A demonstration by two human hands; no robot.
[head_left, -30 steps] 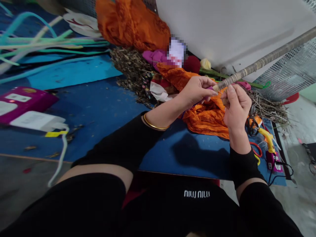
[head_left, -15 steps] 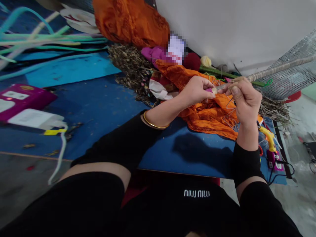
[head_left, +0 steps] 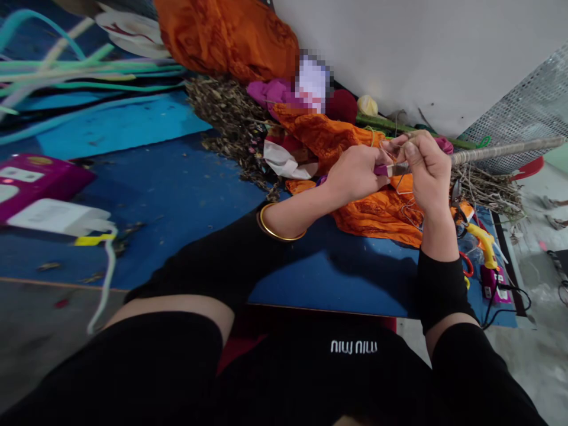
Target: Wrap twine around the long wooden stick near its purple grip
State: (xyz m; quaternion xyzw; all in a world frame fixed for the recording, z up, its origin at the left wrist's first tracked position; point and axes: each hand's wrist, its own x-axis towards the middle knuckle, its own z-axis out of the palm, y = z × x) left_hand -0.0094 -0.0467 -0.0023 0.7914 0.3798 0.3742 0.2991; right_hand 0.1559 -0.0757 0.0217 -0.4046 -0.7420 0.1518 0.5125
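Observation:
My left hand (head_left: 357, 173) is closed around the purple-covered end of a long, thin wrapped stick (head_left: 501, 152). The stick runs behind my right hand and out to the right, almost level. Close beside it, my right hand (head_left: 428, 168) is closed in a pinch on a thin thread (head_left: 403, 184) near the same end. Some finger tips and the exact grip are hidden. Below both hands lies a crumpled orange cloth (head_left: 377, 219), with loose thread strands on it.
Dry twigs (head_left: 488, 189) lie at the right, near a yellow-handled tool (head_left: 483, 242) and a small purple box (head_left: 494, 290). Dried plant matter (head_left: 226, 112) and an orange bundle (head_left: 231, 41) lie behind. A purple power box (head_left: 39, 183) with a white plug stands left.
My right hand has moved left, closer to my left hand. The far end of the stick has swung lower, and its tip now shows at the right.

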